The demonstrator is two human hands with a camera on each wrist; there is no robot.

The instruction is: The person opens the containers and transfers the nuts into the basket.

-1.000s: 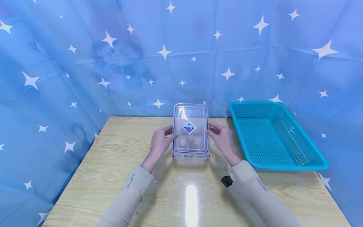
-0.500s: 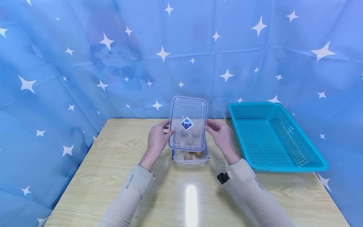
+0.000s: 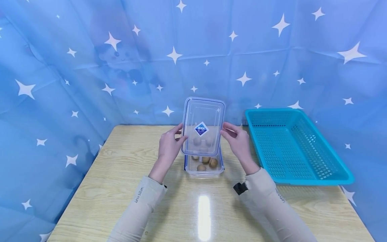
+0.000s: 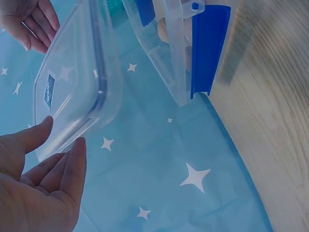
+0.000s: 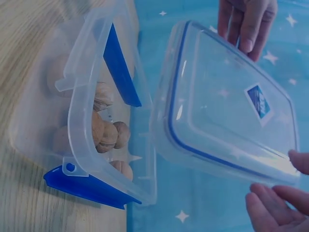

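Both hands hold a clear plastic lid (image 3: 202, 111) with a blue seal line and a blue-and-white diamond sticker. My left hand (image 3: 170, 143) pinches its left edge between thumb and fingers, and my right hand (image 3: 237, 143) pinches the right edge. Tilted, the lid hovers above a clear food container (image 5: 82, 130) with blue side clips, covering its far part in the head view. Several walnuts (image 3: 213, 163) lie inside, showing best in the right wrist view. From the left wrist, the lid (image 4: 72, 87) appears apart from the container's rim.
A turquoise perforated basket (image 3: 284, 151) stands at the right of the wooden table (image 3: 121, 181), its corner jutting past the table's right side. Behind hangs a blue curtain (image 3: 145, 67) with white stars, close to the table's back edge.
The lid has come up off the container, rising and tilting away at its far end, with both hands still gripping its sides. Walnuts in the near part are now uncovered.
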